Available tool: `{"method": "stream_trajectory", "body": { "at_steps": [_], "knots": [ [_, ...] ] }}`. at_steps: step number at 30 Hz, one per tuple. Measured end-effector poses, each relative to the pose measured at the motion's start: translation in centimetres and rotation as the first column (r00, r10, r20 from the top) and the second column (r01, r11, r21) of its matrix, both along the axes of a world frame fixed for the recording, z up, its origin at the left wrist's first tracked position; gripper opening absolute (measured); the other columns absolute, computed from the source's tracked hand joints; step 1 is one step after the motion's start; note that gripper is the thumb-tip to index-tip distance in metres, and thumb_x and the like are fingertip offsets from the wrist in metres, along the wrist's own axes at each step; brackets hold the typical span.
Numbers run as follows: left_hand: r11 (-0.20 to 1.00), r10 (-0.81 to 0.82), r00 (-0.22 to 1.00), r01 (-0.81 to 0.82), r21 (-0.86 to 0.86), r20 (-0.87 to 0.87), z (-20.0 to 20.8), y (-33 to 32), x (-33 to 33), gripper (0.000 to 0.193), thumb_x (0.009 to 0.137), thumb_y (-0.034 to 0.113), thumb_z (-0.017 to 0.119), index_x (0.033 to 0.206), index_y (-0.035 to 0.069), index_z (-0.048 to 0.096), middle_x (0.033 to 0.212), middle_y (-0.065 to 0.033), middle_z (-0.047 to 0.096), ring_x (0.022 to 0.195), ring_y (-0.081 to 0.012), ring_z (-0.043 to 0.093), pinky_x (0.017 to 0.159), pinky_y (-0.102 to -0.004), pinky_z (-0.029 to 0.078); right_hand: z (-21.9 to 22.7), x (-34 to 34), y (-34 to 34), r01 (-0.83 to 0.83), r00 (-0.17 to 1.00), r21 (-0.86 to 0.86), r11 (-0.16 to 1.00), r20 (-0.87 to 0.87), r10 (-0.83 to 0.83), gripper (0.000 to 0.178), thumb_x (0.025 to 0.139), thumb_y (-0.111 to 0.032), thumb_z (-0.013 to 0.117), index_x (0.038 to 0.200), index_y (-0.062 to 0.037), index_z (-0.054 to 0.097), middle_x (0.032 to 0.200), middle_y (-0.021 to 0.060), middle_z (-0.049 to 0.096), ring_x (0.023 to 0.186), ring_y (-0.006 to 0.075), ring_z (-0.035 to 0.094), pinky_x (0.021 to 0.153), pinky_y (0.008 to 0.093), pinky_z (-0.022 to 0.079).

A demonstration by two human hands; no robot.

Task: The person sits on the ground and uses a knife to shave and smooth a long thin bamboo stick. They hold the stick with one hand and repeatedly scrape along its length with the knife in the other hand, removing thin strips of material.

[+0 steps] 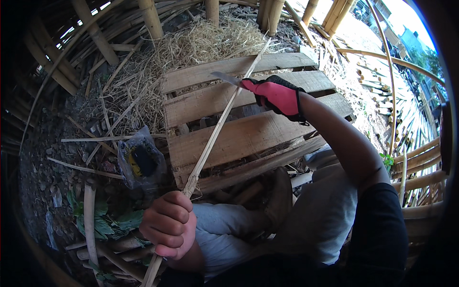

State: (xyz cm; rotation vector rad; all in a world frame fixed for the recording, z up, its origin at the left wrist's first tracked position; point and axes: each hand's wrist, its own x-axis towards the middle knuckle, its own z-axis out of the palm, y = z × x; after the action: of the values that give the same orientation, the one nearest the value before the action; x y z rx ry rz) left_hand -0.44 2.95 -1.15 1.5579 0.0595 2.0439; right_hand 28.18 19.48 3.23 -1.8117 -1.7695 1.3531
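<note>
A long, pale bamboo strip [215, 133] runs slantwise from the lower left up to the far edge of a slatted wooden pallet [282, 125]. My bare left hand [169, 225] is closed in a fist around its near part, just off the pallet's near left corner. In a pink and black glove, my right hand [277, 95] grips a knife, whose handle is hidden by the fingers. The knife's blade [225, 77] points left and crosses the strip near its far part, over the pallet slats.
A heap of dry shavings [186, 50] lies behind and left of the pallet. To the left, a clear plastic bag [140, 158] with dark and yellow contents rests on stony ground among loose bamboo sticks [88, 170]. Bamboo posts [150, 18] stand at the back; cut bamboo lies at right.
</note>
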Motion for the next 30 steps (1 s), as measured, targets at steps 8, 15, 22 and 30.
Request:
{"method": "stream_trajectory", "body": {
  "at_steps": [8,15,22,30],
  "knots": [
    [0.997,-0.067,0.998,0.066,0.035,0.009,0.2,0.0,0.1,0.067,0.106,0.040,0.045,0.046,0.018,0.027,0.042,0.0076,0.023,0.038,-0.0076,0.018,0.048,-0.0257,0.019,-1.1,1.6,1.6,0.122,0.993,-0.003,0.993,-0.002,-0.122,0.049,0.095,-0.053,0.053,0.074,-0.0089,0.058,0.059,-0.0014,0.048,0.044,0.0098,0.042,0.042,0.0270,0.031],
    [1.000,-0.009,1.000,0.009,-0.002,0.011,0.0,-0.3,-0.3,0.065,0.106,0.040,0.044,0.047,0.018,0.028,0.043,0.0076,0.025,0.039,-0.0074,0.020,0.048,-0.0259,0.021,0.8,-1.5,-0.2,0.062,0.998,-0.104,0.993,0.008,-0.062,0.058,0.094,-0.063,0.049,0.075,-0.0091,0.057,0.058,-0.0032,0.044,0.043,0.0087,0.037,0.042,0.0268,0.029],
    [1.000,0.001,1.000,-0.001,-0.005,0.029,-0.4,-0.1,-0.4,0.066,0.106,0.040,0.044,0.046,0.018,0.028,0.043,0.0069,0.026,0.039,-0.0077,0.020,0.049,-0.0265,0.021,2.6,-5.2,-3.3,-0.089,0.989,-0.092,0.992,0.109,0.099,0.064,0.094,-0.066,0.050,0.071,-0.0072,0.059,0.058,-0.0019,0.046,0.048,0.0093,0.042,0.047,0.0274,0.034],
    [0.999,0.034,0.999,-0.033,-0.032,0.031,0.0,-0.5,-0.5,0.067,0.106,0.042,0.045,0.046,0.016,0.027,0.042,0.0064,0.022,0.037,-0.0089,0.020,0.045,-0.0265,0.024,3.4,-6.6,-4.5,-0.123,0.978,-0.010,0.992,0.169,0.123,0.068,0.091,-0.071,0.051,0.069,-0.0071,0.060,0.056,-0.0011,0.046,0.047,0.0100,0.042,0.046,0.0277,0.036]
  ]
}}
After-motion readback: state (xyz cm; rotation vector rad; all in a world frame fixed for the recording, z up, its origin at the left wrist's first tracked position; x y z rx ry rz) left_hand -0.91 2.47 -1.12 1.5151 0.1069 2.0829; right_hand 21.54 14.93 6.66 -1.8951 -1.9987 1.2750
